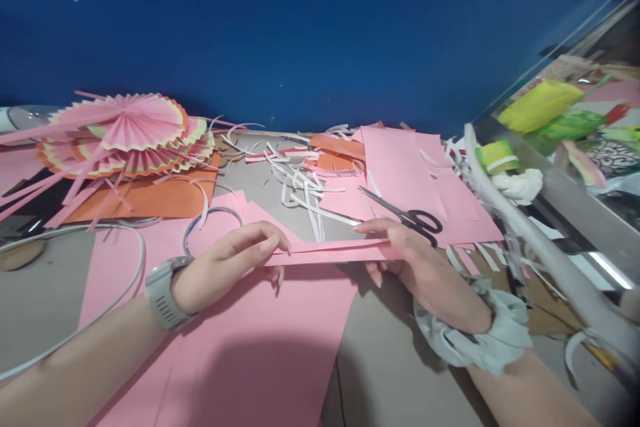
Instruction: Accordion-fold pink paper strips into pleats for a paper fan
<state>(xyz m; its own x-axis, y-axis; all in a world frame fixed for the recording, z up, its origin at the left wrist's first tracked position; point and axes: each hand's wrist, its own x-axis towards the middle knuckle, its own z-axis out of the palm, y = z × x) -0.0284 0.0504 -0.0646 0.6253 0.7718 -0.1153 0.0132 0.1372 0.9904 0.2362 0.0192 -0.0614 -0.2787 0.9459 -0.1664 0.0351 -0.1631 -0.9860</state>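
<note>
Between my two hands a narrow folded strip of pink paper (335, 253) is held level, with a lengthwise fold showing along it. My left hand (245, 250), a grey watch on its wrist, pinches the strip's left end. The right end sits in the fingers of my right hand (405, 253), below which a pale green scrunchie circles the wrist. Under the strip lie large pink paper sheets (270, 340). Black-handled scissors (407, 215) rest just beyond my right hand, on more pink sheets (405, 160). A roll of tape (187, 237) lies beside my left hand, partly covered.
Pleated paper fans (130, 127) with pink streamers are piled at the back left on orange paper (150, 197). White paper offcuts (295, 180) litter the middle. A white cable (143, 260) loops at left; a pale bar (540, 233) slants at right. A blue wall (280, 33) stands behind.
</note>
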